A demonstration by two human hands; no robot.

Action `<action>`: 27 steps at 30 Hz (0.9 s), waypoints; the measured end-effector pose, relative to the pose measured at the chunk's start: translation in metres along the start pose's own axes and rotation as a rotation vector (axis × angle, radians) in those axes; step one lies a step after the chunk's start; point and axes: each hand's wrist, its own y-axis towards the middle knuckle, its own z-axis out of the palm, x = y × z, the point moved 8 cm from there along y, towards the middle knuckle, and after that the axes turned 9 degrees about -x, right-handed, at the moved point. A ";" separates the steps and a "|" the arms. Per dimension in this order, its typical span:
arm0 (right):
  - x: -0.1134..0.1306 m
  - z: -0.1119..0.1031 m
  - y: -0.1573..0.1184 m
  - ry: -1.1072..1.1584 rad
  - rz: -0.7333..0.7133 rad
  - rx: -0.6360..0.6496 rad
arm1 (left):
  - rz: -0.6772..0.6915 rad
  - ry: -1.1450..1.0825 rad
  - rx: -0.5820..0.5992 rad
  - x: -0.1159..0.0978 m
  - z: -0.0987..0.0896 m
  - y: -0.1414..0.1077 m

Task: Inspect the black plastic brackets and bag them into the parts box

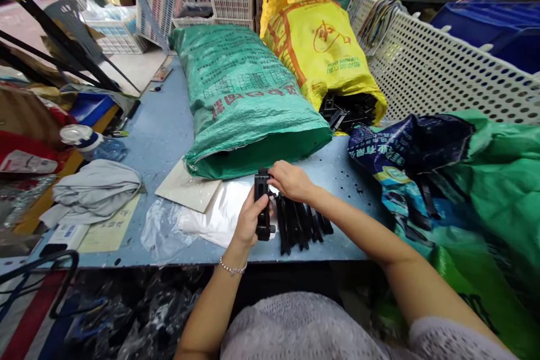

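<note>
My left hand (pixel 248 219) is wrapped round a black plastic part (pixel 262 202), long and upright, held just over the front of the table. At the top end of that part, the fingers of my right hand (pixel 291 180) are pinched together against it. Whether they hold a smaller piece there is hidden. Several slim black plastic strips (pixel 297 225) lie side by side on the table, right of the part and below my right wrist. Behind both hands gapes the mouth of a large green woven sack (pixel 253 90).
A yellow sack (pixel 324 45) spilling black parts stands at the back. White plastic film (pixel 215 216) and a beige board (pixel 188 185) lie left of my hands. A grey cloth (pixel 97 188) sits further left. Dark blue and green sacks (pixel 413 146) crowd the right, before a white perforated basket (pixel 447 67).
</note>
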 end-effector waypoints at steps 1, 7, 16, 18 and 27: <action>0.000 0.005 0.005 -0.001 0.006 0.020 | 0.006 -0.024 -0.002 -0.002 -0.001 -0.001; 0.030 0.023 -0.022 0.031 0.124 0.124 | 0.033 -0.095 -0.191 -0.014 -0.026 0.008; 0.069 0.045 -0.101 0.232 -0.021 0.102 | -0.065 0.044 -0.201 0.020 -0.038 -0.007; 0.050 0.042 -0.096 0.238 0.082 0.148 | 0.098 0.189 -0.277 0.024 -0.054 -0.004; -0.066 0.051 0.077 0.004 0.573 0.105 | 0.271 0.848 -0.168 0.082 -0.040 0.001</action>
